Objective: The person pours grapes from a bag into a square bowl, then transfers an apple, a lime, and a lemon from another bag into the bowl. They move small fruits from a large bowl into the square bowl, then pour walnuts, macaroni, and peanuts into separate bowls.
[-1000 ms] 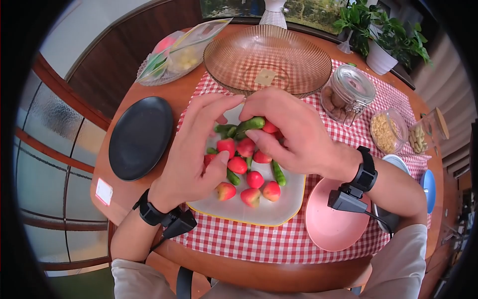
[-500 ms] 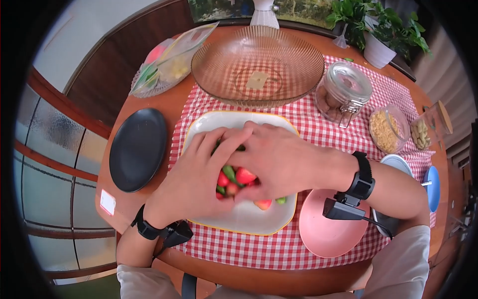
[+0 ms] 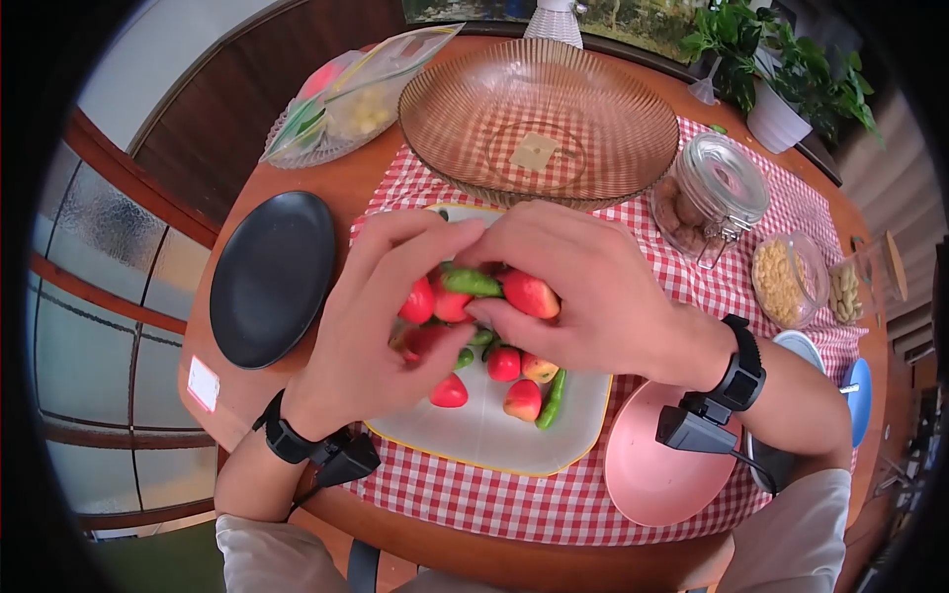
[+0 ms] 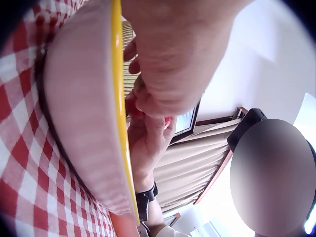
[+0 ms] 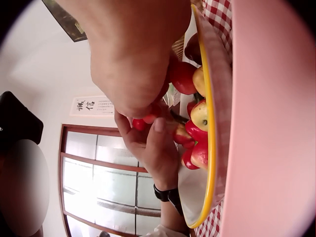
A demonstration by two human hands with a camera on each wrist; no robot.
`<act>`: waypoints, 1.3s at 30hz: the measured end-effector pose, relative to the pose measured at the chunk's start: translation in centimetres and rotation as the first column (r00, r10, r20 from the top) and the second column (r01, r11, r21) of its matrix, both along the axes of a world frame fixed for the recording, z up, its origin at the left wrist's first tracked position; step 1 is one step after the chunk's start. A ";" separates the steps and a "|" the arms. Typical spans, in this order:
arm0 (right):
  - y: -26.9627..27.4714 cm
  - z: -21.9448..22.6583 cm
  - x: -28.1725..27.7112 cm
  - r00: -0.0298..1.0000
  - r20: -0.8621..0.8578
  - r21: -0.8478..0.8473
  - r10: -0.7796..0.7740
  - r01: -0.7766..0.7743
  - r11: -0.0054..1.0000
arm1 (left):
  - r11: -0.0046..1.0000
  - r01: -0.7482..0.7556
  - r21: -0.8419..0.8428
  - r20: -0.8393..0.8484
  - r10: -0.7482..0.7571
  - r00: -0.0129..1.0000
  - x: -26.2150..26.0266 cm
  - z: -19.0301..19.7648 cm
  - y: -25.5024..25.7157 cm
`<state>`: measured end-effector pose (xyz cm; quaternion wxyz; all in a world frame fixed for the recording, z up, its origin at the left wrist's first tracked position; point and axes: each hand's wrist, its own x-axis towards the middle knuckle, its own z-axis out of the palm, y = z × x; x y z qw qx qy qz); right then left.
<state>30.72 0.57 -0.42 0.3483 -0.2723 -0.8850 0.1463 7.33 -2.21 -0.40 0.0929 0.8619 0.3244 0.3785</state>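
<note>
Both hands are cupped over a white, yellow-rimmed dish (image 3: pixel 494 447) on a checked cloth. The left hand (image 3: pixel 361 321) curls its fingers and thumb round small red apples (image 3: pixel 417 299). Opposite it, the right hand (image 3: pixel 588 282) holds a green pepper (image 3: pixel 471 283) and a red-and-yellow apple (image 3: pixel 532 295) between thumb and bent fingers. Below the hands, more small apples (image 3: pixel 522 399) and a green pepper (image 3: pixel 554 399) lie in the dish. In the right wrist view, several apples (image 5: pixel 200 116) are piled close to the dish's rim.
A large ribbed glass bowl (image 3: pixel 455 119) stands behind the dish. To the right are a pink plate (image 3: pixel 657 479), a clip-top jar (image 3: pixel 707 198) and a small glass bowl of yellow bits (image 3: pixel 781 282). A black plate (image 3: pixel 272 282) and a zip bag (image 3: pixel 366 104) lie left.
Half a second ago the hands were together, lower in the dish over the pile. Now they are raised and further apart, with apples and a pepper between them; the loose pieces below have shifted.
</note>
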 end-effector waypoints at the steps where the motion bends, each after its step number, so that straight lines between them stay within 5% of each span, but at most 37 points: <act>1: 0.1 0.0 -0.1 0.998 -0.062 0.046 0.032 -0.029 0.999 | 0.998 0.069 -0.012 0.064 -0.068 0.996 -0.1 0.0 -0.1; 4: -0.3 0.7 0.0 0.991 -0.103 0.049 0.083 -0.078 0.996 | 0.990 0.133 -0.055 0.076 -0.128 0.989 -0.7 0.1 -0.2; 8: -0.3 1.0 0.5 0.967 0.183 -0.081 0.179 -0.167 0.983 | 0.977 0.131 -0.166 0.021 -0.130 0.991 0.3 -0.2 -0.6; 10: -0.6 -0.2 0.6 0.931 0.319 -0.029 0.177 -0.177 0.984 | 0.986 0.001 -0.166 -0.417 -0.071 0.906 0.4 0.2 -1.2; 17: -0.9 -0.3 0.4 0.935 0.341 -0.218 0.101 -0.026 0.976 | 0.976 -0.049 -0.212 -0.312 -0.020 0.950 1.0 -0.1 -1.4; 24: -0.2 0.1 0.4 0.901 0.401 -0.203 0.162 -0.085 0.975 | 0.971 -0.100 -0.219 -0.311 0.028 0.950 1.0 0.0 -1.6; 27: -0.7 0.3 0.3 0.940 0.294 -0.183 0.171 -0.120 0.976 | 0.901 -0.143 -0.410 -0.265 0.033 0.964 0.9 0.5 -1.4; 30: -0.5 0.2 0.2 0.972 0.207 -0.055 0.112 -0.103 0.993 | 0.971 -0.039 -0.237 -0.088 0.019 0.996 0.6 -0.3 -0.8; 32: 0.2 0.2 0.1 0.993 -0.008 0.088 0.118 -0.117 0.989 | 0.999 0.020 -0.026 0.040 -0.019 0.999 0.3 -0.7 -0.2; 34: 0.1 0.6 0.3 0.990 -0.055 0.062 0.126 -0.123 0.990 | 0.998 0.058 0.003 0.071 -0.058 0.996 0.4 -0.5 -0.2; 39: 0.3 1.5 0.4 0.985 -0.069 0.373 0.159 -0.122 0.920 | 0.990 0.141 0.017 0.131 -0.142 0.981 0.4 -0.3 -0.1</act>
